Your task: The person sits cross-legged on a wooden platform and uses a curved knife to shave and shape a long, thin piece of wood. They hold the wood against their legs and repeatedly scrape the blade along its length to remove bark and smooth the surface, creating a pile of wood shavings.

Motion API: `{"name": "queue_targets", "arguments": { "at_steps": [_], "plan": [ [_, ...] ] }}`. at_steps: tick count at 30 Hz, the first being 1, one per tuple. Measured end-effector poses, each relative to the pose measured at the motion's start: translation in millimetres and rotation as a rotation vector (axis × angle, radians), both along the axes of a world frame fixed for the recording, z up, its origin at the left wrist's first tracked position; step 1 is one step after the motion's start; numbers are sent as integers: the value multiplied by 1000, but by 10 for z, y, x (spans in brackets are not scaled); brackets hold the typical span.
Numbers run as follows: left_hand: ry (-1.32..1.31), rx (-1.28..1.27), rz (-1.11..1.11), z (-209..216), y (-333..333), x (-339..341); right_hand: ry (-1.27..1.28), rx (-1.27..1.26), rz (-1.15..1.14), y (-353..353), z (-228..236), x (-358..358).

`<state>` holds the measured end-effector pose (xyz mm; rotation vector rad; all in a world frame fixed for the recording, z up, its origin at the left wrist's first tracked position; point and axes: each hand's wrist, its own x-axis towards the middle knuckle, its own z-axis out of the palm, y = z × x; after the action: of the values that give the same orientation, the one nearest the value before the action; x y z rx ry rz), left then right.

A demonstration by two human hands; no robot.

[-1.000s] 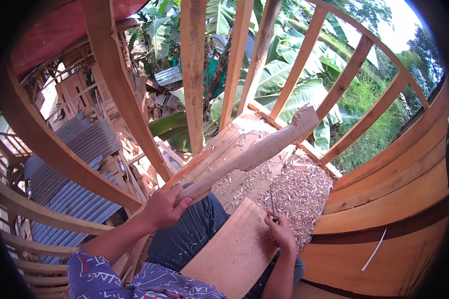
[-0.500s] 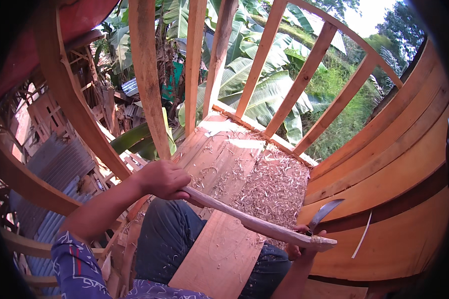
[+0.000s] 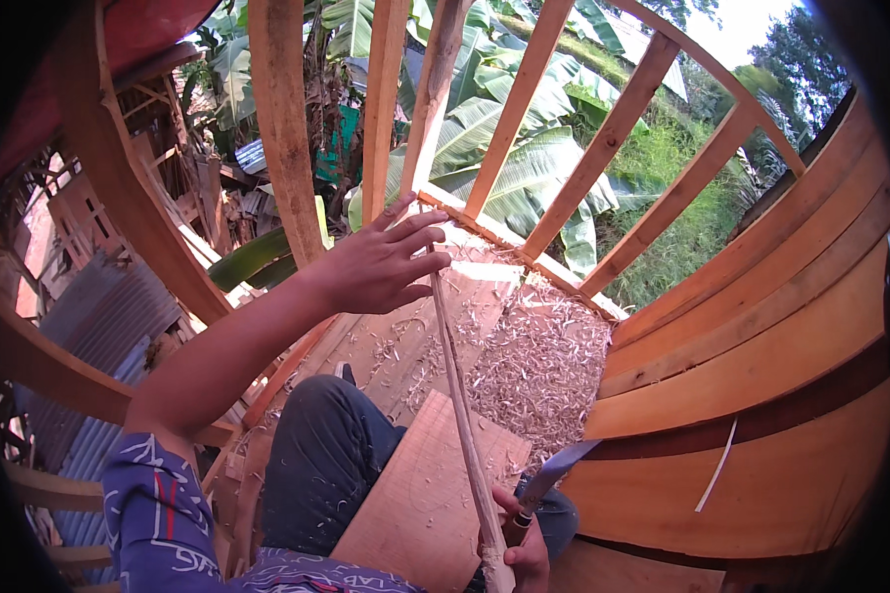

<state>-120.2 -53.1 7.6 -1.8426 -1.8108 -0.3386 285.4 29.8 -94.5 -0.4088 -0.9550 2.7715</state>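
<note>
A long, narrow wooden strip (image 3: 455, 371) slants across my lap, its near end low and its far end up by my left hand. My left hand (image 3: 391, 262) is open at that far end, fingers spread, and I cannot tell whether they touch the wood. Closed around a knife (image 3: 554, 474) with a curved blade, my right hand (image 3: 529, 558) also steadies the strip's near end. The blade points away to the right. Under the strip, a flat wooden board (image 3: 415, 494) lies across my thighs.
Curly wood shavings (image 3: 544, 366) cover much of the plank floor (image 3: 366, 341) ahead. Upright wooden ribs (image 3: 287, 128) stand on the left and in front. Curved plank walling (image 3: 722, 484) rises close on the right. Corrugated sheets (image 3: 109, 316) lie outside on the left.
The strip has swung from lying crosswise to pointing away from me. My left hand has moved up and forward, its fingers opening from a grip. My right hand and the knife have come nearer.
</note>
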Motion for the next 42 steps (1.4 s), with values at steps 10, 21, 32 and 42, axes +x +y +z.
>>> {"name": "queue_targets", "arguments": {
  "at_steps": [10,21,32,42],
  "plan": [
    [-2115,-382,-267,-808,-522,1564,95,52,-151,-260,16,-601],
    [-2219,-285,-383,-637,-473,1849,101,319,-197,-450,-93,-719],
    [-1960,-4,96,-562,-608,1766,-71,233,-356,-380,-91,-569],
    [-1656,-420,131,-323,-554,2082,-77,419,-622,-259,283,-773]
  ]
}}
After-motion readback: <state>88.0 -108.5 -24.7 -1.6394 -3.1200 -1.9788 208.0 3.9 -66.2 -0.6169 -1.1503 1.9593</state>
